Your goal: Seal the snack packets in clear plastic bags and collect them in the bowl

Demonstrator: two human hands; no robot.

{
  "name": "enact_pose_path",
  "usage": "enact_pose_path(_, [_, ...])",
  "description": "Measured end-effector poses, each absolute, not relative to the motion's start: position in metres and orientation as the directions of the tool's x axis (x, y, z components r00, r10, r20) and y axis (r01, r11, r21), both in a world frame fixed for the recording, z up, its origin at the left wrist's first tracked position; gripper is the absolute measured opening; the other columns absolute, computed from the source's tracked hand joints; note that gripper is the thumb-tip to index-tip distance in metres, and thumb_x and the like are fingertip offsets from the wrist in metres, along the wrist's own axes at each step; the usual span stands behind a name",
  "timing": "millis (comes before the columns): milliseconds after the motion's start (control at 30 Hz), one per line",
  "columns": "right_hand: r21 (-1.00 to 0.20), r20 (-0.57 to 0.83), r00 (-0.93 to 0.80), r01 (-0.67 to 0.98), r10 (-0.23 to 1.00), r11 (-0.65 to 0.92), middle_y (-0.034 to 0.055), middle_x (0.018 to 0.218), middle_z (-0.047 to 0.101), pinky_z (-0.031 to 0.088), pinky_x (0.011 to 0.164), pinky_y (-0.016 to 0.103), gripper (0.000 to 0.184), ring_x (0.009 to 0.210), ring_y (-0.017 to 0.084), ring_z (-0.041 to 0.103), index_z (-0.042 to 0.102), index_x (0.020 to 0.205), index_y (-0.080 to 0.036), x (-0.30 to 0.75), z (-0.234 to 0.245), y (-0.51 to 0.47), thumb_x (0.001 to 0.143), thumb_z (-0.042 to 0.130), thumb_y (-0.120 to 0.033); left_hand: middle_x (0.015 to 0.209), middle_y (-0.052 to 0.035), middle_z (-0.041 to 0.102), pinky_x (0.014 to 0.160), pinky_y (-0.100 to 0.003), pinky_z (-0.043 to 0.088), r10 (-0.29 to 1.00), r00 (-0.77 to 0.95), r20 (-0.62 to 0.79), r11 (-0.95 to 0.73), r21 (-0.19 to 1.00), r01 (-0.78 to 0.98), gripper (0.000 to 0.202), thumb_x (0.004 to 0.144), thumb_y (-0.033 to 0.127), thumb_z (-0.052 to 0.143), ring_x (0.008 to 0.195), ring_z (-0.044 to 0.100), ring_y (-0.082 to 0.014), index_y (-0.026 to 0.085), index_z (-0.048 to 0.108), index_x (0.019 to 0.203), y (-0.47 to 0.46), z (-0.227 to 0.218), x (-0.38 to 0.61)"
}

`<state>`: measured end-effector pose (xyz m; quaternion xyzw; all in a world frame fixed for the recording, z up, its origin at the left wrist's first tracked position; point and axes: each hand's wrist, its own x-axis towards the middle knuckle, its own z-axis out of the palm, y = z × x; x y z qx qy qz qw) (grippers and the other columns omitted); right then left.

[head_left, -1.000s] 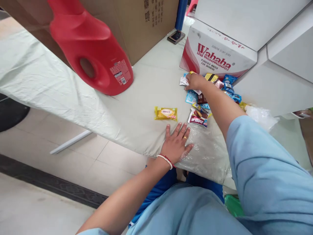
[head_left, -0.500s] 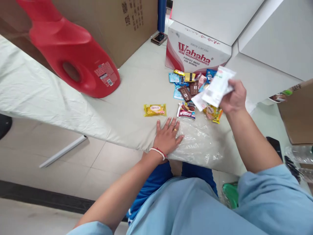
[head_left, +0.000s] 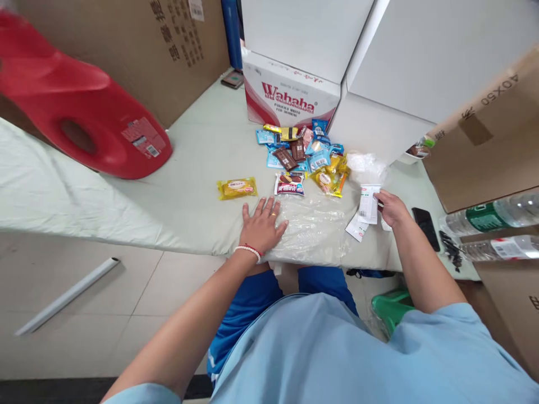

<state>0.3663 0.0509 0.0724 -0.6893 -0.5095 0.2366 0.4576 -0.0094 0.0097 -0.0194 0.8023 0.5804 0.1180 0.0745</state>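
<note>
My left hand (head_left: 261, 227) lies flat with fingers spread at the table's front edge, beside a sheet of clear plastic (head_left: 311, 224). Just beyond its fingertips are a yellow snack packet (head_left: 237, 188) and a red-and-white snack packet (head_left: 289, 184). At the right, my right hand (head_left: 391, 207) pinches a white packet (head_left: 369, 205) by its edge, low over the table. Under it lies another white packet (head_left: 357, 227), partly covered. A pile of small wrapped snacks (head_left: 298, 150), brown, blue and yellow, sits in front of the Wahaha carton (head_left: 290, 98).
A large red jug (head_left: 101, 123) stands at the left before a brown carton (head_left: 126, 45). White boxes (head_left: 391, 56) rise behind. Crumpled clear plastic (head_left: 366, 167), a black phone (head_left: 426, 229) and plastic bottles (head_left: 488, 216) are at the right. A green stool (head_left: 389, 308) is below.
My right hand has brought the white packets from above the snack pile down to the table's right front. My left hand stays flat on the table. The view has swung right.
</note>
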Motion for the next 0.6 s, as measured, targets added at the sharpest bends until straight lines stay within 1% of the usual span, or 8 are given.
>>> enact_pose_path(133, [-0.934, -0.002, 0.43, 0.323, 0.903, -0.156, 0.0029, 0.069, 0.069, 0.059, 0.063, 0.038, 0.04, 0.066, 0.024, 0.07, 0.068, 0.089, -0.022, 0.385, 0.065, 0.043, 0.068, 0.082, -0.052, 0.171, -0.0128, 0.034, 0.126, -0.071, 0.007, 0.948, 0.299, 0.105, -0.316, 0.257, 0.913, 0.066, 0.104, 0.054, 0.033, 0.159, 0.029, -0.0331, 0.023, 0.041, 0.162, 0.011, -0.021, -0.009])
enact_pose_path(233, [-0.878, -0.154, 0.485, 0.332, 0.861, -0.344, 0.0051, 0.072, 0.069, 0.058, 0.062, 0.038, 0.038, 0.068, 0.024, 0.068, 0.064, 0.086, -0.022, 0.393, 0.048, 0.031, 0.07, 0.076, -0.054, 0.171, -0.0122, 0.033, 0.126, -0.072, 0.006, 0.95, 0.294, 0.103, -0.311, 0.258, 0.915, 0.065, 0.104, 0.054, 0.034, 0.16, 0.028, -0.0337, 0.024, 0.04, 0.162, 0.012, -0.022, -0.009])
enact_pose_path(333, [-0.751, -0.184, 0.557, 0.452, 0.81, -0.482, 0.0117, 0.09, 0.072, 0.059, 0.07, 0.041, 0.042, 0.081, 0.028, 0.069, 0.066, 0.099, -0.019, 0.389, 0.031, 0.02, 0.072, 0.075, -0.05, 0.171, -0.0124, 0.034, 0.126, -0.072, 0.006, 0.949, 0.297, 0.105, -0.314, 0.258, 0.913, 0.065, 0.104, 0.054, 0.034, 0.159, 0.028, -0.0342, 0.024, 0.04, 0.162, 0.012, -0.022, -0.009])
enact_pose_path(400, [-0.634, -0.095, 0.612, 0.571, 0.785, -0.521, 0.0189, 0.116, 0.069, 0.058, 0.085, 0.045, 0.059, 0.101, 0.033, 0.07, 0.064, 0.122, -0.016, 0.381, 0.026, 0.013, 0.074, 0.074, -0.047, 0.171, -0.0128, 0.035, 0.126, -0.071, 0.006, 0.947, 0.3, 0.11, -0.319, 0.259, 0.912, 0.065, 0.104, 0.053, 0.034, 0.159, 0.029, -0.0341, 0.024, 0.041, 0.162, 0.011, -0.022, -0.009])
enact_pose_path(467, [-0.436, 0.0, 0.634, 0.696, 0.774, -0.57, 0.0246, 0.137, 0.06, 0.053, 0.099, 0.051, 0.075, 0.12, 0.039, 0.065, 0.051, 0.145, -0.014, 0.37, 0.024, 0.005, 0.083, 0.066, -0.053, 0.171, -0.0132, 0.035, 0.126, -0.071, 0.006, 0.946, 0.302, 0.116, -0.323, 0.262, 0.91, 0.065, 0.105, 0.053, 0.034, 0.159, 0.029, -0.0337, 0.023, 0.041, 0.161, 0.011, -0.022, -0.009])
enact_pose_path(500, [-0.34, 0.008, 0.629, 0.733, 0.777, -0.589, 0.0268, 0.141, 0.056, 0.05, 0.103, 0.054, 0.08, 0.125, 0.041, 0.062, 0.044, 0.153, -0.012, 0.362, 0.023, 0.001, 0.089, 0.058, -0.058, 0.171, -0.0132, 0.035, 0.126, -0.071, 0.005, 0.946, 0.302, 0.119, -0.324, 0.264, 0.909, 0.065, 0.105, 0.053, 0.034, 0.159, 0.029, -0.0334, 0.023, 0.041, 0.161, 0.011, -0.022, -0.009])
enact_pose_path(533, [-0.27, -0.013, 0.62, 0.754, 0.785, -0.599, 0.0288, 0.143, 0.055, 0.048, 0.104, 0.057, 0.084, 0.127, 0.043, 0.061, 0.038, 0.158, -0.011, 0.355, 0.023, -0.002, 0.093, 0.049, -0.064, 0.171, -0.0132, 0.035, 0.126, -0.071, 0.005, 0.945, 0.302, 0.121, -0.324, 0.266, 0.908, 0.065, 0.105, 0.053, 0.033, 0.159, 0.029, -0.0332, 0.022, 0.041, 0.161, 0.011, -0.022, -0.01])
enact_pose_path(600, [-0.206, -0.094, 0.597, 0.772, 0.797, -0.602, 0.0314, 0.142, 0.055, 0.048, 0.103, 0.061, 0.093, 0.128, 0.047, 0.06, 0.031, 0.161, -0.01, 0.341, 0.023, -0.004, 0.095, 0.039, -0.074, 0.171, -0.0132, 0.035, 0.126, -0.072, 0.006, 0.946, 0.301, 0.119, -0.323, 0.27, 0.907, 0.066, 0.105, 0.054, 0.033, 0.16, 0.028, -0.0333, 0.022, 0.041, 0.162, 0.011, -0.022, -0.01])
